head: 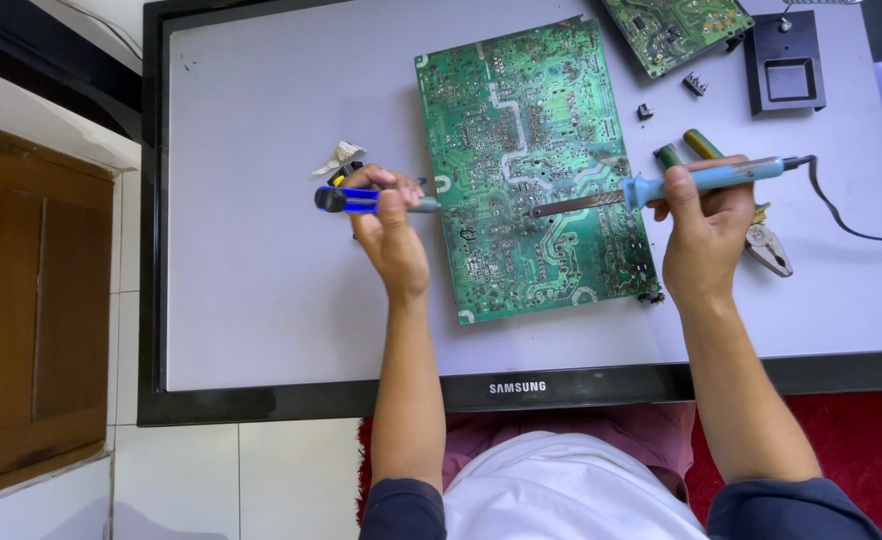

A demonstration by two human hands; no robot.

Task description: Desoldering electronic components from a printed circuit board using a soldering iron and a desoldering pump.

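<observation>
A large green circuit board (521, 110) lies solder side up on a flat screen panel (281, 300). My left hand (393, 232) grips a blue desoldering pump (346, 200), its tip at the board's left edge. My right hand (703, 235) holds a blue soldering iron (706, 178). The iron's dark metal tip (571, 205) rests on the middle of the board. A black cord (841, 215) runs from the iron to the right.
A second green board (676, 30) and a black iron stand (784, 62) sit at the far right. Pliers (769, 248), two small black parts (695, 84) and a crumpled scrap (339, 157) lie on the panel. A wooden door (21, 300) stands left, red carpet (861, 450) below.
</observation>
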